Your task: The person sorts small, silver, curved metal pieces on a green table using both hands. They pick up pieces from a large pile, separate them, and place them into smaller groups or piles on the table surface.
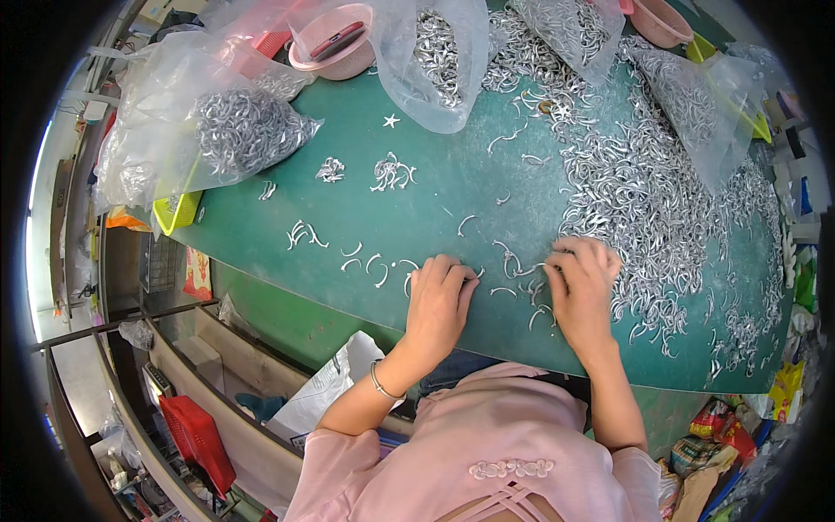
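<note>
My left hand point(436, 303) is above the green tabletop, thumb and forefinger pinched at a small curved silver metal piece point(481, 271). To its right, my right hand point(584, 287) is beside a large heap of similar curved pieces point(642, 196), its fingers slightly blurred. At its thumb and forefinger tips is another curved metal piece point(536, 267). Between the hands lie several loose curved pieces point(505, 256). More of them point(377, 264) are spread out left of my left hand. Farther back are two small clusters, one compact point(331, 169) and one looser point(393, 173).
Clear plastic bags of metal pieces point(244, 127) stand along the back of the green table point(430, 215). A pink basin point(336, 65) holds a phone point(336, 40). A yellow-green basket point(176, 212) sits at the left edge. A small metal star point(391, 121) lies farther back.
</note>
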`<state>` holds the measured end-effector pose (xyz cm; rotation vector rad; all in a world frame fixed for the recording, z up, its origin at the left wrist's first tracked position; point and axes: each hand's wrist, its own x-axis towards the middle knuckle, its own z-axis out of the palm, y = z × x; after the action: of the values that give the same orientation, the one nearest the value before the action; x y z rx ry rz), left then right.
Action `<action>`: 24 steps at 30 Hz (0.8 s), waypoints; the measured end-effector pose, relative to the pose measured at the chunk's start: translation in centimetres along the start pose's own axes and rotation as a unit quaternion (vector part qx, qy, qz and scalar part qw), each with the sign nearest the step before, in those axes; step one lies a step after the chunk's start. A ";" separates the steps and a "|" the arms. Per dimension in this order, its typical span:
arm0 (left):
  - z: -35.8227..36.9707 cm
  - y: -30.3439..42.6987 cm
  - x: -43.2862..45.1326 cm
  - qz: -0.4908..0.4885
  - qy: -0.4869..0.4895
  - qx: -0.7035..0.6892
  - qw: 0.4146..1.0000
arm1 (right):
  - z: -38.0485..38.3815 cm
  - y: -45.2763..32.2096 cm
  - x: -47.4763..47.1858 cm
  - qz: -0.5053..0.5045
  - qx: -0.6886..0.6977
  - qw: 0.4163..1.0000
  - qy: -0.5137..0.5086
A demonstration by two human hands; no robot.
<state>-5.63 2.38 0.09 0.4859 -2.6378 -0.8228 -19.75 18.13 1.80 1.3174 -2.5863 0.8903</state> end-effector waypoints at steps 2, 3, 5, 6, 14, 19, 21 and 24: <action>0.1 -0.2 0.1 -0.003 0.004 -0.010 1.000 | -1.1 0.2 -0.7 0.023 0.042 0.999 -0.008; 0.3 -0.2 0.1 0.006 0.002 -0.029 1.000 | -1.5 0.2 -1.2 0.035 0.063 0.997 -0.011; 0.9 -0.2 0.2 0.026 -0.002 -0.067 0.997 | -1.7 -0.1 -1.8 0.016 0.070 0.997 -0.034; 1.1 0.2 0.3 0.023 0.001 -0.071 0.997 | -1.8 -0.3 -2.0 0.009 0.061 0.997 -0.053; 1.1 2.4 0.4 0.035 -0.056 -0.019 0.998 | -2.0 -0.7 -2.0 -0.018 -0.019 0.992 -0.121; 0.8 2.7 0.0 0.025 -0.049 -0.041 0.998 | -2.8 -0.4 -2.2 0.007 -0.037 0.991 -0.128; 0.9 2.8 -0.1 0.022 -0.045 -0.034 0.998 | -2.7 -0.4 -2.3 0.005 -0.022 0.993 -0.117; 1.4 3.2 0.1 0.023 -0.032 -0.021 0.999 | -1.7 -0.5 -2.4 -0.024 0.001 0.994 -0.110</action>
<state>-6.96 5.47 0.91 0.3939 -2.6734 -0.8924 -18.16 20.58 2.57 1.5519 -2.6992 0.7805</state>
